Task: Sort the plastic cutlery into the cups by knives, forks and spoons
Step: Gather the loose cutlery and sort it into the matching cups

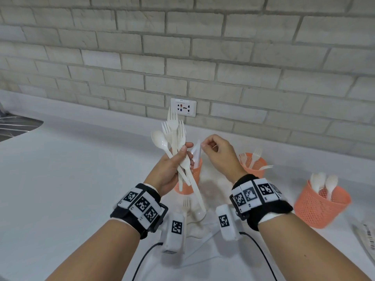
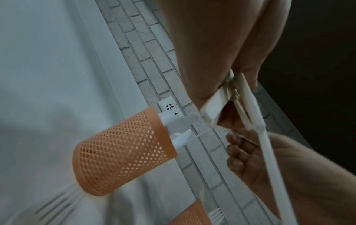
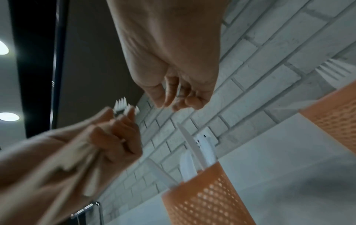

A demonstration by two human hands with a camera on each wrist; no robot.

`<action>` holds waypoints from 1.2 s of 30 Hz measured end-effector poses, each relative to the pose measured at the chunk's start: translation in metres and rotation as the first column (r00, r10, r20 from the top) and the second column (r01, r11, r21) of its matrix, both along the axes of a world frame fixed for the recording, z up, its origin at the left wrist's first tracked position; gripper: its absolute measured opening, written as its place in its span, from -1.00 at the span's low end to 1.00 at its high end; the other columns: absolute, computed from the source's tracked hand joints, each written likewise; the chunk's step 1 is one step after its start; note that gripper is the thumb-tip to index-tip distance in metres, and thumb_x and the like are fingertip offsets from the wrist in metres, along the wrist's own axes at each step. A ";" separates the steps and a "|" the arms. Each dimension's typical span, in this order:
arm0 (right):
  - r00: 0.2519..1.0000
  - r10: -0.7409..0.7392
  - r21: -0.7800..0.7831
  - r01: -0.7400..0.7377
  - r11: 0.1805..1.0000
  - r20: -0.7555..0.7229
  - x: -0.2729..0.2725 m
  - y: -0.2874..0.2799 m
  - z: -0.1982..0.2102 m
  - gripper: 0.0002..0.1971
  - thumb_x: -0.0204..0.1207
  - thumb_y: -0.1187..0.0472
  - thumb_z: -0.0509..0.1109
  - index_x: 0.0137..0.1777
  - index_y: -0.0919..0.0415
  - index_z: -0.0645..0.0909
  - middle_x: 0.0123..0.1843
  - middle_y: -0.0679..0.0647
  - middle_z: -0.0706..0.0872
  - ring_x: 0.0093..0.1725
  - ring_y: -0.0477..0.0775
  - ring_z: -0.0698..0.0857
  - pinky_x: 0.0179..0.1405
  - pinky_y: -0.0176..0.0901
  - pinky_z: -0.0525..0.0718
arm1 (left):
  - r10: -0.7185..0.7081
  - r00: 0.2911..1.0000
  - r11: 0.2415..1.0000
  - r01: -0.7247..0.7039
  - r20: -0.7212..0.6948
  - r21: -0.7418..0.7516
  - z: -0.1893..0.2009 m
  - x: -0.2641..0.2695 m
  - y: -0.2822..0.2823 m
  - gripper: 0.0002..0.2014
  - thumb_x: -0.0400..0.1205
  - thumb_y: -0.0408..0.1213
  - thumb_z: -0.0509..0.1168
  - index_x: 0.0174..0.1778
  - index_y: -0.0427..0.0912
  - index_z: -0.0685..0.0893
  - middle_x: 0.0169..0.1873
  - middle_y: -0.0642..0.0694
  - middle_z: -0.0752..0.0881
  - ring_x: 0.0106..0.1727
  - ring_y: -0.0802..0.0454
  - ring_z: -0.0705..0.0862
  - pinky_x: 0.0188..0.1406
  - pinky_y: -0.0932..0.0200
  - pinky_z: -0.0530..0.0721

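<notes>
A: What has the left hand [image 1: 172,169] got?

B: Its fingers are curled tight round a bundle of white cutlery [image 1: 176,142]: several forks and one spoon, heads up, handles slanting down past the knife cup [image 1: 190,177].

A: And the right hand [image 1: 218,154]?

B: It hangs just above that same cup, fingers bent. In the head view the fingertips seem to meet at the tip of a knife [image 1: 196,152] standing in the cup; the right wrist view shows a gap, so I cannot tell whether it is pinching.

A: The other cups?

B: The fork cup [image 1: 252,165] stands right of the knife cup, near the wall. The spoon cup [image 1: 321,205] is further right. One fork [image 1: 185,207] lies on the counter [image 1: 71,179], in front of the knife cup
</notes>
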State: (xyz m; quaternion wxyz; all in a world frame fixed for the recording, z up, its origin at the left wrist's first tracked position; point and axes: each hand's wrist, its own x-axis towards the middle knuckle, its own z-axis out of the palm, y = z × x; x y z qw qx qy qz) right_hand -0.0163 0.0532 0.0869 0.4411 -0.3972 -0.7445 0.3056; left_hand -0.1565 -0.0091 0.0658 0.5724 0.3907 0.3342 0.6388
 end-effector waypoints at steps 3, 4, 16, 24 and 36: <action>0.969 0.240 -0.177 -0.225 0.958 0.065 0.011 -0.025 0.008 -0.82 0.56 0.13 0.37 -0.25 0.18 0.56 -0.40 -0.03 0.63 -0.43 -0.18 0.57 -0.43 -0.47 0.49 | 0.026 1.000 0.999 -0.027 0.007 0.023 0.004 0.007 0.002 -0.80 0.72 -0.24 0.08 0.08 -0.17 0.60 -0.37 -0.09 0.59 -0.41 0.10 0.68 -0.36 0.23 0.71; 0.949 0.301 -0.252 -0.271 0.929 0.090 0.013 -0.031 0.007 -0.82 0.55 0.12 0.38 -0.22 0.17 0.53 -0.38 0.01 0.67 -0.44 -0.15 0.61 -0.46 -0.44 0.50 | 0.030 1.000 0.999 -0.030 0.007 0.033 0.005 0.010 0.003 -0.80 0.72 -0.23 0.08 0.08 -0.17 0.59 -0.37 -0.09 0.59 -0.40 0.10 0.69 -0.35 0.22 0.73; 0.938 0.270 -0.340 -0.186 0.922 0.220 0.077 -0.042 0.009 -0.88 0.65 0.35 0.19 -0.04 0.18 0.54 -0.39 -0.06 0.52 -0.52 -0.29 0.51 -0.48 -0.45 0.44 | 0.082 0.977 0.997 -0.082 -0.199 0.008 0.000 0.050 0.007 -0.75 0.68 -0.12 0.14 -0.01 -0.18 0.65 -0.28 -0.12 0.60 -0.36 0.02 0.54 -0.32 0.16 0.56; 0.995 0.059 -0.337 -0.084 0.938 -0.085 0.108 -0.042 0.012 -0.81 0.54 0.07 0.38 -0.08 0.22 0.61 -0.54 -0.13 0.44 -0.53 -0.16 0.39 -0.39 -0.30 0.36 | -0.074 0.986 0.997 0.072 -0.148 -0.018 0.000 0.087 0.000 -0.75 0.69 -0.19 0.14 0.08 -0.21 0.67 -0.33 -0.04 0.60 -0.37 0.10 0.55 -0.41 0.25 0.61; 0.943 0.073 -0.421 -0.212 0.882 -0.324 0.110 -0.046 0.005 -0.82 0.49 0.28 0.44 -0.11 0.36 0.51 -0.46 0.26 0.61 -0.81 0.06 0.41 -0.82 -0.24 0.44 | -0.341 0.842 0.933 0.356 -0.418 -0.044 0.003 0.132 -0.013 -0.71 0.73 -0.36 0.03 -0.20 -0.36 0.59 -0.52 -0.02 0.68 -0.52 0.14 0.61 -0.41 0.33 0.63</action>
